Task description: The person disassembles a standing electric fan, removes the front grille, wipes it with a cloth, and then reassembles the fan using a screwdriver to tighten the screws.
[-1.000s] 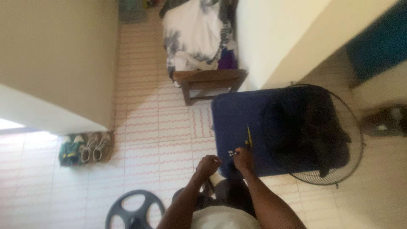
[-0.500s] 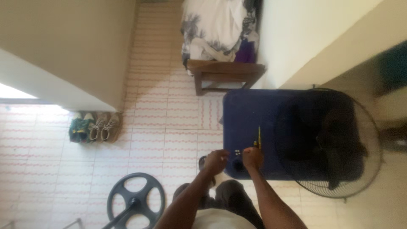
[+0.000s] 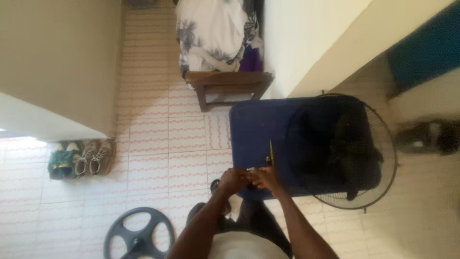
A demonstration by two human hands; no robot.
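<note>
Blue table [image 3: 254, 129] carries a yellow-handled screwdriver [image 3: 270, 152] and a fan guard [image 3: 357, 148]. Both hands, left hand [image 3: 233, 181] and right hand [image 3: 262, 177], pinch a tiny part [image 3: 249, 170] at its near edge; loosen those fingers and it could drop to the tiles.

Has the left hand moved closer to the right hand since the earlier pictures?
Yes. The left hand moved toward the blue table edge, meeting the right hand.

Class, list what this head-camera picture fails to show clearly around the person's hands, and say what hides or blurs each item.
- Small metal part between left hand and right hand: too small, covered by fingers.
- Yellow-handled tool tip: too small to identify.
- Fan blades: dark and blurred behind the grille.
- Black wheel-shaped base: cut off by the bottom edge.
- Object at right: motion-blurred.
</note>
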